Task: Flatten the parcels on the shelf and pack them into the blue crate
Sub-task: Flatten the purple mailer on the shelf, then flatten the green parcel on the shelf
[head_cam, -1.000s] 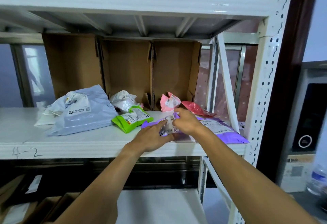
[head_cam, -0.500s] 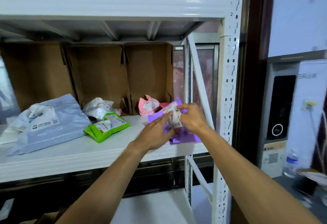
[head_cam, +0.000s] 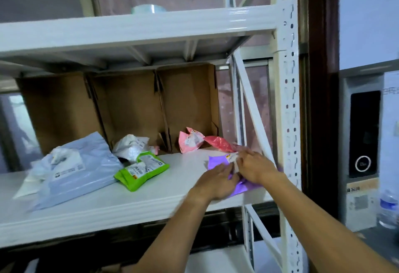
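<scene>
At the right end of the shelf (head_cam: 129, 203), the left hand (head_cam: 216, 181) and right hand (head_cam: 255, 167) each keep a pinching grip on the crumpled purple parcel (head_cam: 217, 161), so flattening looks underway; next it likely needs pressing smooth before going to the unseen blue crate.

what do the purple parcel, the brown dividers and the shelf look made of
Purple parcel: thin plastic film, slightly shiny, creasing softly. Brown dividers: matte cardboard, probably corrugated, with folded flaps. Shelf: likely white-painted metal, smooth and glossy; the punched upright suggests steel racking.
</scene>
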`<action>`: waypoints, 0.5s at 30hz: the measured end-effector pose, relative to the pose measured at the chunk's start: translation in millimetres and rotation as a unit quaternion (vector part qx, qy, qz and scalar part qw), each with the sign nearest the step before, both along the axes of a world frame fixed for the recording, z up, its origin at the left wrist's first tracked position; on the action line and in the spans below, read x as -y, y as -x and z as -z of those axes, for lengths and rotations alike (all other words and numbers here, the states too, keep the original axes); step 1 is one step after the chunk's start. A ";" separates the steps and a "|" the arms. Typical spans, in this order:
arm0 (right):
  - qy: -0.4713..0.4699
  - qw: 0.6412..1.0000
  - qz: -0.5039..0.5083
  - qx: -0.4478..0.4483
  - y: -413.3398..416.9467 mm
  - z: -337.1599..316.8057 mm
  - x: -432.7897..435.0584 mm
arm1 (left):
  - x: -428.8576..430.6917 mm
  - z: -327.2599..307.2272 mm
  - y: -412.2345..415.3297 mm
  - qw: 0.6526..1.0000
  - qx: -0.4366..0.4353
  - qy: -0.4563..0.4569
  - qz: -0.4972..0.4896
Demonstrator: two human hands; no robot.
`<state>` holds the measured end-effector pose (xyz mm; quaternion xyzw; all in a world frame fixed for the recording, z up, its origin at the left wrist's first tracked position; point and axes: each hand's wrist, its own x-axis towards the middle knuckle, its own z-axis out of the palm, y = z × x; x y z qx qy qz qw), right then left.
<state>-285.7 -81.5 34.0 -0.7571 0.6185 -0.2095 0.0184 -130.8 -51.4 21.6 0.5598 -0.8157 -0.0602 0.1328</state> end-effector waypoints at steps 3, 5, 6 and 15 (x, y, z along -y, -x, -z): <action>0.026 1.000 0.015 -0.001 6.0 19.8 16.6 | -5.1 -7.3 5.5 0.999 0.029 -0.031 -0.025; 0.030 0.999 0.008 -0.007 6.0 21.4 20.5 | -9.8 -8.8 3.5 0.998 0.039 -0.029 -0.034; 0.026 1.000 0.004 -0.016 3.1 20.4 21.0 | -11.5 -8.7 -2.2 0.998 0.037 -0.028 -0.042; 0.093 0.992 0.037 -0.077 -44.5 -7.4 -5.1 | -22.5 -7.3 -76.2 0.989 0.024 0.102 -0.106</action>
